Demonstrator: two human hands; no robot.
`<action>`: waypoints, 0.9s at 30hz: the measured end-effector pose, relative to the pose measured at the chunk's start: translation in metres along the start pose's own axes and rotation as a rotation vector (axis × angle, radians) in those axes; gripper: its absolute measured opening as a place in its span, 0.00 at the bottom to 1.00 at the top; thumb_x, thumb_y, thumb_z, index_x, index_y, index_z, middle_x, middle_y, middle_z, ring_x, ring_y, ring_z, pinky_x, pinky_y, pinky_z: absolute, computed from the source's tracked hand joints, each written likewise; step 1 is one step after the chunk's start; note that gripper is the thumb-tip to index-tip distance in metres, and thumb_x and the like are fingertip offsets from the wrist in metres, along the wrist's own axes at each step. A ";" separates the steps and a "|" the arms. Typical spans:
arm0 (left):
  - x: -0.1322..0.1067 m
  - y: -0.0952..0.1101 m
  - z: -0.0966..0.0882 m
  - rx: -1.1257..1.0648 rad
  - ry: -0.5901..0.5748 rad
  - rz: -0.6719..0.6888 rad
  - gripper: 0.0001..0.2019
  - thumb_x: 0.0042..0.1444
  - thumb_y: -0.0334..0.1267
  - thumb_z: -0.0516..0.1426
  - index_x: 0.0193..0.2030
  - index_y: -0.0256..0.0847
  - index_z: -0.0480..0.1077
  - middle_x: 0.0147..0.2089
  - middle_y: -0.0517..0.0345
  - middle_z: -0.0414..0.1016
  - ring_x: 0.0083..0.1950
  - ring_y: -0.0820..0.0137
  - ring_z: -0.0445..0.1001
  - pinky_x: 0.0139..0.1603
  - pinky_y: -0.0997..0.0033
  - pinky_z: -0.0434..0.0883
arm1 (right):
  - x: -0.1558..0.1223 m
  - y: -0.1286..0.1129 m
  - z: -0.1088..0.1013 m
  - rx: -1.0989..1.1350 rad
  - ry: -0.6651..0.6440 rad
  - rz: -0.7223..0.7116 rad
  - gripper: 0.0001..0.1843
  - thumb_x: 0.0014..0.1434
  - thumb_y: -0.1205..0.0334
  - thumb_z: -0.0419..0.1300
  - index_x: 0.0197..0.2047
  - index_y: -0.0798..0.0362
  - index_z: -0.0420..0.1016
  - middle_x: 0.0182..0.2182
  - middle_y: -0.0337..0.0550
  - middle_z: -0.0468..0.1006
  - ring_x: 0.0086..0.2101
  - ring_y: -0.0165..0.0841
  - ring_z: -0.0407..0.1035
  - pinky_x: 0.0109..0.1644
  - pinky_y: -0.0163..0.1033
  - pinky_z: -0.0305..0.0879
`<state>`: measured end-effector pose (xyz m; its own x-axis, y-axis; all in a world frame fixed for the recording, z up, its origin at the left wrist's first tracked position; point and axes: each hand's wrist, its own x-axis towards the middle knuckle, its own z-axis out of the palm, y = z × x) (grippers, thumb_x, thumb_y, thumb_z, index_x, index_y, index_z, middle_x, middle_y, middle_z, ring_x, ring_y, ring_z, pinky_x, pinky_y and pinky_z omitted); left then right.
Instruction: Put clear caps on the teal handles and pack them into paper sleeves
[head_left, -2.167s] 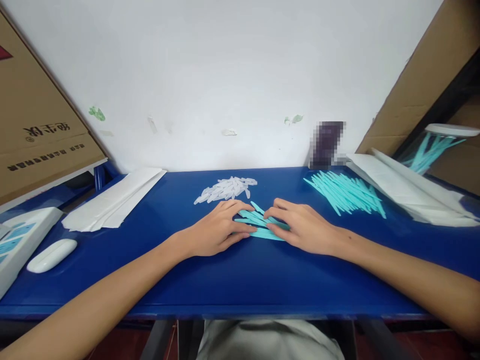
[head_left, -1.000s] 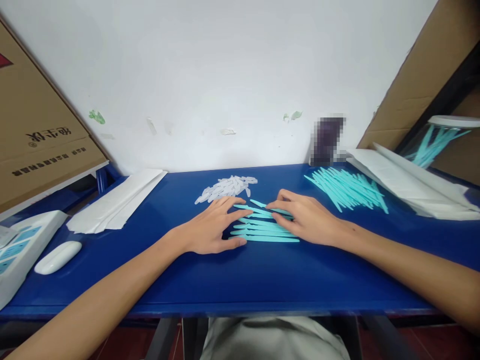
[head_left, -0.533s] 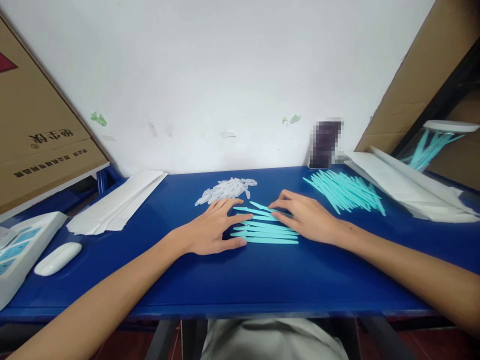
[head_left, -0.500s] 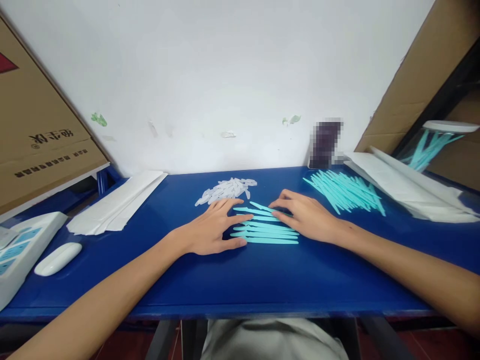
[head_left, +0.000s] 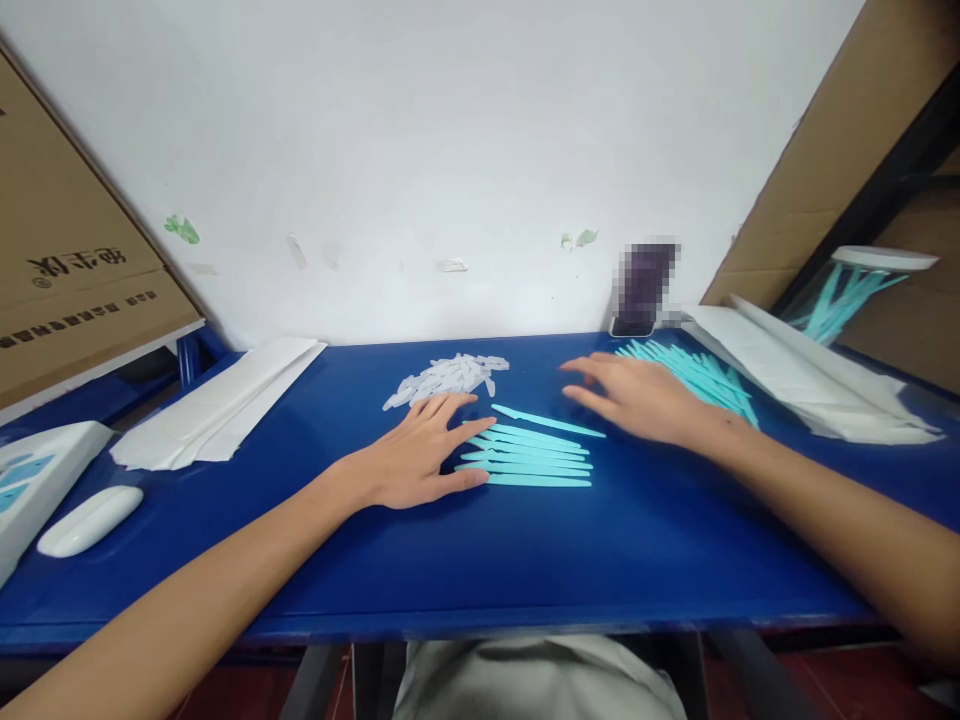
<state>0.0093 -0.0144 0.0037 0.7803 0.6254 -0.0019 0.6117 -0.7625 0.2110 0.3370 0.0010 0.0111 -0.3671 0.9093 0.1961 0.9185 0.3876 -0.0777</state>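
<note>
Several slim turquoise eyebrow razors [head_left: 540,467] lie side by side in a row on the blue table. My left hand [head_left: 420,455] rests at their left ends, fingers spread, with thumb and index finger touching the row. One more razor [head_left: 551,420] lies slanted just above the row, apart from the rest. My right hand [head_left: 626,395] is over the table to the right of it, fingers apart and nothing held. A heap of turquoise razors [head_left: 694,370] lies partly hidden behind that hand. Beyond my left fingertips is a pile of translucent white blade caps [head_left: 450,377].
White paper sheets [head_left: 217,405] lie on the left, more white sheets [head_left: 810,385] on the right. A white oval case [head_left: 90,522] sits near a white device [head_left: 45,480]. At the back a phone [head_left: 643,290] leans on the wall; a lidded clear jar [head_left: 847,295] holds turquoise razors.
My right hand has left the row and moved right and away from me, toward the heap. The uppermost razor now lies free and slanted. My left hand has stayed on the row.
</note>
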 end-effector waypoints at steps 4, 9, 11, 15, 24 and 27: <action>0.000 -0.001 0.001 -0.011 0.011 0.014 0.33 0.67 0.61 0.48 0.74 0.54 0.53 0.76 0.45 0.46 0.74 0.42 0.47 0.68 0.34 0.55 | 0.002 0.041 -0.014 -0.314 -0.022 0.299 0.22 0.66 0.48 0.52 0.52 0.52 0.77 0.50 0.58 0.76 0.45 0.51 0.73 0.39 0.46 0.64; 0.000 0.000 0.000 0.001 0.010 -0.011 0.32 0.67 0.62 0.47 0.74 0.55 0.53 0.76 0.46 0.47 0.74 0.42 0.48 0.67 0.33 0.56 | 0.005 0.070 -0.016 -0.289 -0.189 0.426 0.18 0.62 0.47 0.56 0.39 0.52 0.80 0.44 0.54 0.79 0.44 0.49 0.73 0.37 0.45 0.63; 0.000 0.001 0.000 0.004 0.005 -0.021 0.32 0.67 0.62 0.47 0.74 0.56 0.52 0.76 0.47 0.46 0.74 0.42 0.48 0.67 0.33 0.56 | 0.007 0.071 -0.013 -0.246 -0.228 0.430 0.18 0.61 0.47 0.57 0.35 0.52 0.80 0.43 0.54 0.80 0.42 0.48 0.74 0.37 0.45 0.63; -0.001 0.001 -0.001 -0.001 0.024 -0.008 0.33 0.67 0.61 0.47 0.75 0.56 0.49 0.77 0.47 0.46 0.74 0.42 0.49 0.67 0.34 0.56 | 0.010 0.067 -0.010 -0.218 -0.233 0.410 0.18 0.61 0.48 0.57 0.37 0.52 0.81 0.43 0.56 0.81 0.41 0.47 0.74 0.39 0.45 0.63; -0.001 0.002 -0.005 -0.009 0.072 0.003 0.31 0.68 0.60 0.46 0.75 0.55 0.51 0.75 0.47 0.49 0.73 0.44 0.53 0.67 0.39 0.59 | 0.008 0.070 -0.010 -0.101 -0.220 0.391 0.16 0.59 0.49 0.61 0.30 0.51 0.81 0.29 0.49 0.80 0.33 0.42 0.75 0.36 0.42 0.63; -0.001 0.001 -0.003 -0.008 0.096 0.026 0.31 0.68 0.59 0.47 0.74 0.54 0.52 0.75 0.46 0.51 0.72 0.45 0.53 0.67 0.40 0.59 | 0.010 0.060 -0.003 -0.006 -0.170 0.324 0.13 0.59 0.53 0.60 0.31 0.51 0.81 0.30 0.47 0.81 0.33 0.40 0.75 0.35 0.41 0.62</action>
<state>0.0087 -0.0147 0.0066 0.7797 0.6185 0.0974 0.5897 -0.7777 0.2178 0.3886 0.0332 0.0115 -0.0752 0.9972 -0.0034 0.9919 0.0744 -0.1031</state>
